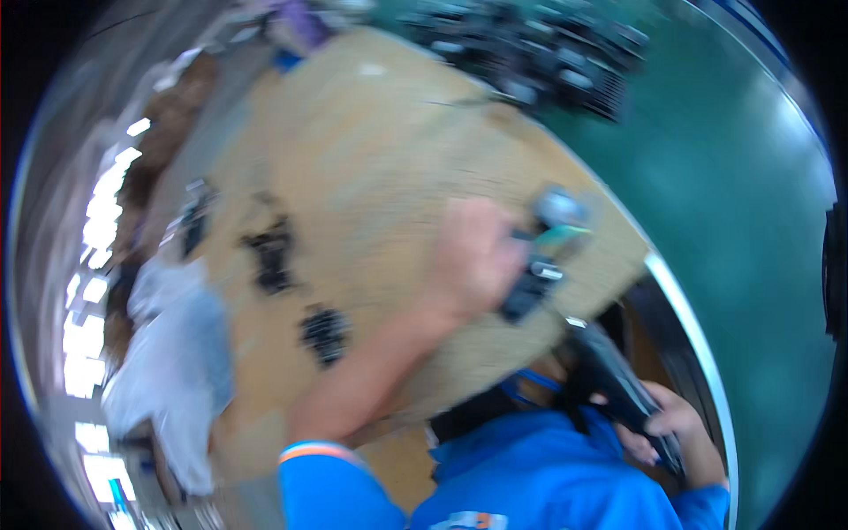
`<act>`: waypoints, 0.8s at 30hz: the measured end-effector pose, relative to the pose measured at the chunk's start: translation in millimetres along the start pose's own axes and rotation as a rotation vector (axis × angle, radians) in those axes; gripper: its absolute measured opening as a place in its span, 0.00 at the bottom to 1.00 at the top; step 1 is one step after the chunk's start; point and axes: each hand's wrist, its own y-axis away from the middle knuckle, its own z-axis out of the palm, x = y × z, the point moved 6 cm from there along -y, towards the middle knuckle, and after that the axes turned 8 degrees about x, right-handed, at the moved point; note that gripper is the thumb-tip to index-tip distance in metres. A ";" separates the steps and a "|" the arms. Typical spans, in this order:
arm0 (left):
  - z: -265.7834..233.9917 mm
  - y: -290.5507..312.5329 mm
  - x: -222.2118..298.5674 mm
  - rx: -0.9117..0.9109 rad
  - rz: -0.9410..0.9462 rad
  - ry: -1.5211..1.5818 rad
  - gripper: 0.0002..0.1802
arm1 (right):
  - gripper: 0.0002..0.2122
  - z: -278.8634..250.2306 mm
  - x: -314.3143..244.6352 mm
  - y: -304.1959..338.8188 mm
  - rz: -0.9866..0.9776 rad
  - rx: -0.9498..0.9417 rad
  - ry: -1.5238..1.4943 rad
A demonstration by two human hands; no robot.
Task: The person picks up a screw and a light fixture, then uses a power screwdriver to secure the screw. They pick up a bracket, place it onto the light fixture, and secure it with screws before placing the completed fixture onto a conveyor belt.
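Note:
My left hand is curled over the table, its fingers closed at the edge of a small black part with a shiny metal piece on it. Motion blur hides the exact grip. Low on the right, my right hand wraps around a long black power screwdriver. Its tip points up and left toward the table edge, a short way from the black part. Just beyond that part sit a silvery round object and a blurred yellow-green piece.
The tan tabletop carries a cluster of small black pieces and another dark heap. A whitish plastic bag lies at the left edge. Many dark parts are piled beyond the far edge, by the green floor.

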 end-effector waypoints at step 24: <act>9.4 2.1 28.2 -0.105 -0.326 -0.716 0.30 | 0.42 7.7 -18.2 45.4 -0.733 0.604 0.453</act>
